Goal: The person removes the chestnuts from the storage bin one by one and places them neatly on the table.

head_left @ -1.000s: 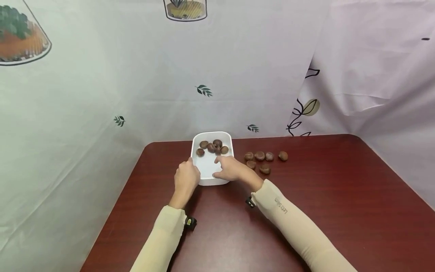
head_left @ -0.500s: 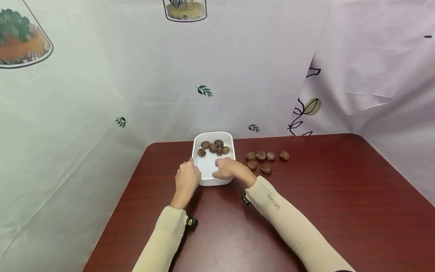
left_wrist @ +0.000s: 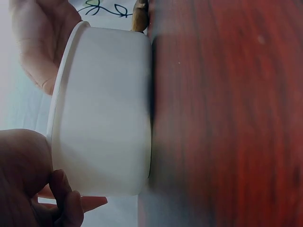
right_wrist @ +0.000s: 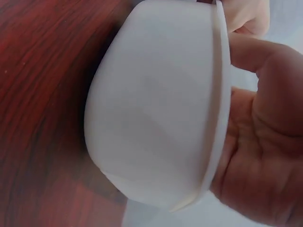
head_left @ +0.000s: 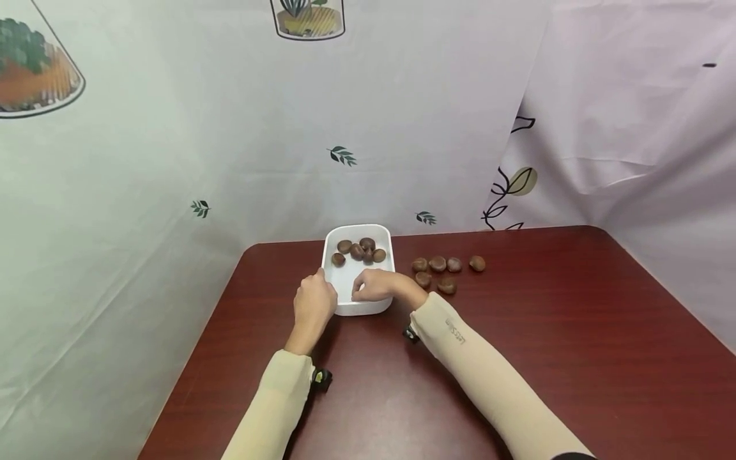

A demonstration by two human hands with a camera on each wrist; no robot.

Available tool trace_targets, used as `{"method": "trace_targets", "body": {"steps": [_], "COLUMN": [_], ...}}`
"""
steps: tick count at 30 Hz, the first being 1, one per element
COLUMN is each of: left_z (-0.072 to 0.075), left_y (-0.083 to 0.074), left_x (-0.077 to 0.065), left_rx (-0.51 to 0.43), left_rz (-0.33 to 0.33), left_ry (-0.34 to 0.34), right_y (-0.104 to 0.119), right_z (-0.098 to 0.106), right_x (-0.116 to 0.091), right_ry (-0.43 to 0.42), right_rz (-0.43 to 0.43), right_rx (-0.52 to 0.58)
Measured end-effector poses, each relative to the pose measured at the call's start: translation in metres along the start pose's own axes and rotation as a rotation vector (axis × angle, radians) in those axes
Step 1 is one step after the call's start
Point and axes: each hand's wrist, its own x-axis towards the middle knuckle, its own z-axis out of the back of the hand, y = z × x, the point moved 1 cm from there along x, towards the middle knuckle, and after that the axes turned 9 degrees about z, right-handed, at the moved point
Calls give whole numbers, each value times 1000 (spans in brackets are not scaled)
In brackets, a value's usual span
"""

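Note:
A white rectangular container (head_left: 359,309) sits near the far edge of the table. Several chestnuts (head_left: 357,252) lie at its back end. My left hand (head_left: 314,308) grips the container's left side by the rim; its curled fingers (left_wrist: 71,208) show at the corner in the left wrist view. Over the front part of the container, my right hand (head_left: 376,285) reaches in with bent fingers pointing down. The rim hides those fingertips in the right wrist view, so whether they hold anything does not show.
Several loose chestnuts (head_left: 438,264) lie on the dark red table (head_left: 552,319), right of the container and close to the right hand. A printed white cloth (head_left: 379,115) hangs just behind the table's far edge.
My right hand has moved slightly left over the container. Its thumb and fingers, spread apart earlier, have drawn together. The left hand keeps its hold, and the visible chestnuts lie as before.

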Motion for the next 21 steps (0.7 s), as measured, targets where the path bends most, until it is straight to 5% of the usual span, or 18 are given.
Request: {"method": "trace_targets", "body": {"steps": [6, 10, 17, 21], "left_z": [-1, -1, -2, -2], "left_y": [5, 6, 2, 0], "left_x": [0, 1, 1, 1], "left_rx": [6, -2, -10, -8], "left_rz": [-4, -5, 6, 7], "left_ry": [-2, -18, 12, -3], "right_y": [-4, -6, -13, -14], "right_z": [-8, -14, -24, -26], "right_x": [12, 20, 28, 29], "right_ry": [25, -13, -89, -161], "right_rz": [52, 25, -51, -16], "right_rx": [124, 188, 462, 573]}}
